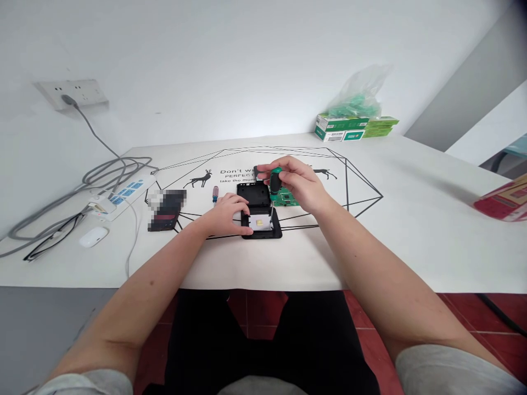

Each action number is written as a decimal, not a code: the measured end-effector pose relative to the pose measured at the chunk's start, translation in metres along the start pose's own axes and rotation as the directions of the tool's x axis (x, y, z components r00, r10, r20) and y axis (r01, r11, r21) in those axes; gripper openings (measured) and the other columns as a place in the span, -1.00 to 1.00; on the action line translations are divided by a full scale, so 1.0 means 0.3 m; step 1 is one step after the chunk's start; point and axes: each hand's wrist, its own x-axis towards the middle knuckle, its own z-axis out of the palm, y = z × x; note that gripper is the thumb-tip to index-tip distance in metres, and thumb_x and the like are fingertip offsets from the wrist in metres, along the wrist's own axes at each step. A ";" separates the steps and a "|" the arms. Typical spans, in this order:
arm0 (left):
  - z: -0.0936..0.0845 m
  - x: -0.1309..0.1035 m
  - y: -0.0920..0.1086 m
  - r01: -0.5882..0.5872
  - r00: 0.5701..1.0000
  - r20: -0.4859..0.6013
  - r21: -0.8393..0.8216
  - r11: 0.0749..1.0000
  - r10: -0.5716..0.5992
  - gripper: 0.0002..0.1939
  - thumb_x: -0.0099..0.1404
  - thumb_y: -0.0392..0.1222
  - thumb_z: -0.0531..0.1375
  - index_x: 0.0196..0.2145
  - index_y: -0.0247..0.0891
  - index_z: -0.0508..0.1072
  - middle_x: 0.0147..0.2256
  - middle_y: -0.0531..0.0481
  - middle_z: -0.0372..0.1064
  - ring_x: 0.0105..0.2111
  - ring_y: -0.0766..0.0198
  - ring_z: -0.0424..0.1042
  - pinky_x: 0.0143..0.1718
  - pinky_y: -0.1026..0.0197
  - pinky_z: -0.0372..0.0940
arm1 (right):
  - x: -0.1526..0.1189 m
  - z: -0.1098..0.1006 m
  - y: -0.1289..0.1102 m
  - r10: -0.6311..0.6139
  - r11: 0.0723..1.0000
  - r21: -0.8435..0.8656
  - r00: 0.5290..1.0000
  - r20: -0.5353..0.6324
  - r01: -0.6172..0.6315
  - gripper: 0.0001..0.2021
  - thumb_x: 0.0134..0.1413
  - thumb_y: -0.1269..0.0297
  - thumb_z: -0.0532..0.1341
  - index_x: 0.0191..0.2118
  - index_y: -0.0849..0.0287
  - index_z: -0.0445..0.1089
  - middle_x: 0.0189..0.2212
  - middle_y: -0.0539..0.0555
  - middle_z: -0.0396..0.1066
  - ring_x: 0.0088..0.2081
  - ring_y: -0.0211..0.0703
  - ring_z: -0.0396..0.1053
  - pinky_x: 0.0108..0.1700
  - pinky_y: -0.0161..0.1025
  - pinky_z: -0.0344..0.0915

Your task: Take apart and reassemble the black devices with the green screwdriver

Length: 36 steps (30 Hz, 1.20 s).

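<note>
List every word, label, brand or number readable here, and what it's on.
Table cover: "Don't wa", rest hidden.
Table cover: "PERFECT", anything after it hidden.
Table cover: "take the mom", rest hidden.
Green-and-white boxes: print too small to read.
Red box: too blurred to read.
Dark object, partly pixelated: nothing legible.

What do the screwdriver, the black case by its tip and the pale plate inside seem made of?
Screwdriver handle: likely plastic or rubber, green and black, slightly glossy. Its shaft: probably metal, thin and greyish. Black case: probably moulded plastic, evenly dark and matte. Plate: perhaps metal, smooth and silvery, but colour leaves painted plastic possible.
</note>
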 end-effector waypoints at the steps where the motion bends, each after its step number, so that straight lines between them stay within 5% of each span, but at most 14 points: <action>1: -0.001 0.000 0.000 0.000 1.000 0.002 0.001 1.000 0.000 -0.54 0.17 0.21 0.56 -0.12 -0.05 0.62 0.25 -0.14 0.49 0.39 -0.27 0.22 0.44 -0.42 0.11 | 0.002 -0.003 0.002 -0.035 0.998 -0.053 0.999 -0.020 0.033 -0.82 0.29 0.10 0.34 -0.07 0.00 0.57 0.04 0.09 0.61 0.09 0.06 0.57 0.22 0.15 0.50; 5: -0.004 0.000 0.002 -0.002 1.000 0.008 0.007 1.000 0.002 -0.55 0.18 0.21 0.55 -0.11 -0.06 0.61 0.25 -0.16 0.49 0.39 -0.27 0.22 0.44 -0.43 0.11 | 0.011 -0.014 0.019 -0.146 0.966 -0.227 0.985 -0.088 0.123 -0.84 0.30 0.09 0.34 -0.14 -0.04 0.67 -0.09 0.09 0.50 -0.09 -0.01 0.46 0.03 0.06 0.51; 10: -0.004 -0.002 0.003 0.006 1.000 0.006 -0.001 1.000 -0.006 -0.55 0.18 0.22 0.55 -0.12 -0.06 0.63 0.25 -0.16 0.49 0.39 -0.28 0.23 0.44 -0.45 0.12 | 0.010 -0.004 0.019 -0.129 0.978 -0.180 0.984 -0.127 0.105 -0.79 0.29 -0.02 0.39 -0.21 -0.03 0.61 -0.12 0.06 0.53 -0.21 -0.09 0.42 -0.14 -0.04 0.49; 17: 0.001 0.001 -0.008 0.002 1.000 0.005 0.002 1.000 -0.002 -0.55 0.19 0.22 0.56 -0.11 -0.04 0.63 0.25 -0.14 0.48 0.39 -0.27 0.22 0.44 -0.45 0.11 | 0.009 0.016 0.015 -0.069 0.997 -0.028 0.989 -0.134 0.065 -0.38 -0.17 -0.09 0.69 -0.24 -0.02 0.29 -0.22 -0.03 0.59 -0.23 -0.15 0.53 -0.17 -0.15 0.54; 23: -0.001 0.000 -0.005 0.005 1.000 0.011 -0.001 1.000 -0.005 -0.54 0.19 0.24 0.55 -0.10 -0.05 0.62 0.27 -0.14 0.47 0.39 -0.27 0.21 0.44 -0.45 0.10 | -0.006 0.023 0.008 -0.028 0.999 0.028 0.993 -0.113 0.032 -0.55 0.12 -0.17 0.53 -0.12 -0.02 0.42 -0.06 0.05 0.68 -0.06 -0.03 0.68 0.14 0.07 0.58; 28: -0.001 0.000 -0.006 0.007 1.000 0.014 -0.002 1.000 -0.007 -0.54 0.19 0.23 0.56 -0.10 -0.03 0.62 0.26 -0.13 0.47 0.40 -0.27 0.20 0.46 -0.45 0.09 | -0.003 0.004 0.010 -0.097 0.989 -0.125 0.991 -0.093 0.085 -0.79 0.30 -0.02 0.40 -0.12 -0.04 0.62 0.05 0.11 0.61 0.30 0.18 0.48 0.34 0.24 0.42; 36: -0.001 0.000 -0.007 -0.002 1.000 0.004 0.000 1.000 0.002 -0.54 0.18 0.22 0.56 -0.10 -0.05 0.63 0.26 -0.15 0.47 0.39 -0.27 0.22 0.45 -0.44 0.10 | 0.012 -0.009 0.029 -0.172 0.965 -0.221 0.975 -0.141 0.138 -0.86 0.34 0.12 0.31 -0.17 0.00 0.62 -0.06 0.10 0.55 -0.01 0.02 0.50 0.03 0.05 0.50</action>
